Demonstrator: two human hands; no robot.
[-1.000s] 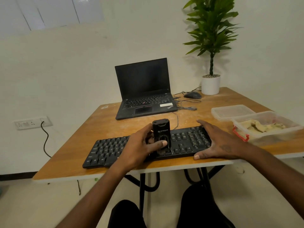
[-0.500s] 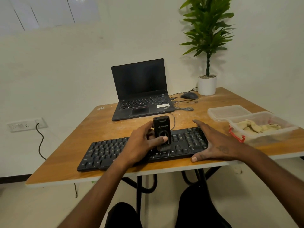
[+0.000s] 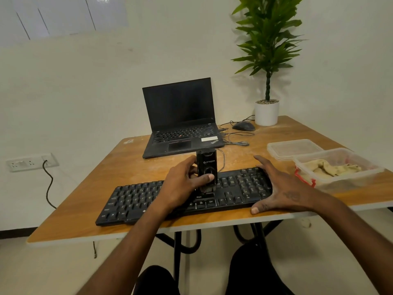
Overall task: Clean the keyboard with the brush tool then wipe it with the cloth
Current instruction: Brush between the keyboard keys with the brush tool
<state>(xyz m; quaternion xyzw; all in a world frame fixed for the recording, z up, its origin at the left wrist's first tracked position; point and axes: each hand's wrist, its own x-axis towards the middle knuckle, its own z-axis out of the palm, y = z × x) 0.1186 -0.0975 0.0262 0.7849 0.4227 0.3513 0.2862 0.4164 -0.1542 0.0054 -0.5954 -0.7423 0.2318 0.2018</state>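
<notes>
Along the worktop's (image 3: 89,188) near edge, left hand (image 3: 180,186) grips the brush tool (image 3: 206,167) upright, bristles on the keyboard (image 3: 136,201); right hand (image 3: 278,188), flat and released, steadies its end against sliding.

A wooden table (image 3: 136,167) carries a keyboard (image 3: 131,201), laptop (image 3: 180,124), mouse (image 3: 244,126), potted plant (image 3: 266,112), lid (image 3: 294,148) and plastic box (image 3: 338,173).

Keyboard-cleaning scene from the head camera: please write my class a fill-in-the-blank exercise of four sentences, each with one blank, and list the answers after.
1. The left hand grips the black upright brush tool, its bristles down on the black ____.
2. The right hand rests flat on that keyboard's ____ end.
3. The crumpled yellowish cloth lies in a clear plastic ____.
4. The black open laptop's screen is ____.

Answers: keyboard; right; container; dark
</notes>
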